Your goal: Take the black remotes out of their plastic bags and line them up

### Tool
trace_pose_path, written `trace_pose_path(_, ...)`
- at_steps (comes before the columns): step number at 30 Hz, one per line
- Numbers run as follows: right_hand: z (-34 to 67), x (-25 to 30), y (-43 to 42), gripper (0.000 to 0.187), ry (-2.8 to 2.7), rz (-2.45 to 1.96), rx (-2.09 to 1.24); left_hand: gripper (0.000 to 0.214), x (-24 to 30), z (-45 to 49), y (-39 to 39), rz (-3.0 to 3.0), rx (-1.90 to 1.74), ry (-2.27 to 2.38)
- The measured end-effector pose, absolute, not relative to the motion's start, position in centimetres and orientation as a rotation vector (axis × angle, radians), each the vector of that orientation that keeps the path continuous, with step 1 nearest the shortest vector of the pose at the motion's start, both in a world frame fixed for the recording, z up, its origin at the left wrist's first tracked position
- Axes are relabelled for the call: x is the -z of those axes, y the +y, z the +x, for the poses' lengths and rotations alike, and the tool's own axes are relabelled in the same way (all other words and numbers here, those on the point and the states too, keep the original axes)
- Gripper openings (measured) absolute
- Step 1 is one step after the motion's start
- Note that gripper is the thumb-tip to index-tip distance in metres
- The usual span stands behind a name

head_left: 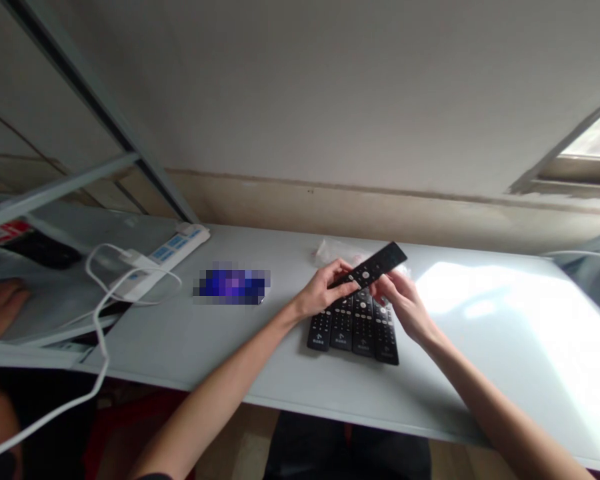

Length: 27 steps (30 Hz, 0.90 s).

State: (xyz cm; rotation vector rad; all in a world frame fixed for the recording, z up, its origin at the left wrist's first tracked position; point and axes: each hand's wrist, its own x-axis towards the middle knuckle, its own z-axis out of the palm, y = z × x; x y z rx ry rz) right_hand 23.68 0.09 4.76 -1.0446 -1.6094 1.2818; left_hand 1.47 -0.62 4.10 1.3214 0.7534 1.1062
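Note:
A black remote control [380,263] is held tilted above the desk, its button side facing up. My left hand [325,290] grips its near left end, thumb across the top. At its right-hand edge, my right hand [400,297] is closed with bent fingers and seems to pinch the remote's edge; its fingertips are partly hidden. Beneath both hands, several more black remote controls [364,333] lie side by side on the desk, buttons up, their far ends covered by the hands. Just behind them rests a crumpled clear plastic bag [333,252].
The grey desk [270,360] meets a wall at the back. A phone-like thing with a blurred screen [233,285] lies on the left. Farther left are a white power strip [165,260], a looping white cable [100,327], a metal frame [125,143] and another person's hand [3,307].

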Motion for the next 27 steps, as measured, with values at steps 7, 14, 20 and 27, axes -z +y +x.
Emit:
trace_pose_path(7,27.3,-4.8,1.6,0.064,-1.352,-1.315,-1.36,0.031,-4.2,1.8,-1.4,1.611,-1.068,0.815)
trace_pose_path(14,33.2,-5.7,1.1,0.071,-1.748,-1.675,-1.56,0.046,-2.2,1.7,-1.3,1.844,-0.863,0.756)
trace_pose_path(20,32.2,-4.0,1.0,0.071,-1.894,-1.606,-1.681,0.047,-2.0,1.3,-1.3,1.97,-0.874,0.762)
trace_pose_path(27,31.8,-2.3,1.7,0.079,-2.08,-1.599,-1.432,0.049,-2.9,0.9,-1.4,1.795,-0.821,0.764)
